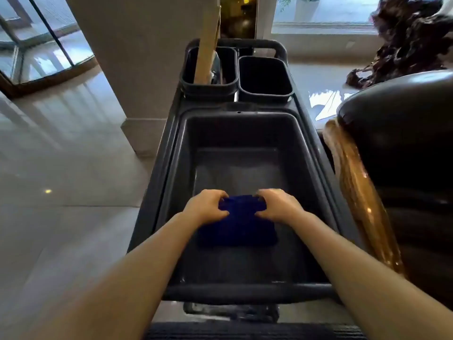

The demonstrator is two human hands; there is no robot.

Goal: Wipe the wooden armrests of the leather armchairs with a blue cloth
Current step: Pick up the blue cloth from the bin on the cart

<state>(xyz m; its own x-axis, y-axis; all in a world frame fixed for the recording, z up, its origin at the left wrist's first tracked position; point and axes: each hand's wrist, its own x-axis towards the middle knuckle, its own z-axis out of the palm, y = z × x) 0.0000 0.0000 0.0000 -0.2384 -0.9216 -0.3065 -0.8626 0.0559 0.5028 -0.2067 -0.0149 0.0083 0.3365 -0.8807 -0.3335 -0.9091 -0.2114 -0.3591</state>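
A folded blue cloth (239,224) hangs over the large dark tub (176,173) of a cleaning cart. My left hand (207,204) grips the cloth's upper left corner and my right hand (278,204) grips its upper right corner. Both hands are side by side above the tub's near half. To the right stands a dark leather armchair (404,143) with a glossy wooden armrest (355,192) running alongside the cart.
Two small black bins (266,78) sit at the cart's far end; the left one (209,67) holds a pale wooden handle. A square pillar (127,69) rises at the left, over polished floor tiles. A dark carved sculpture (411,40) stands far right by the window.
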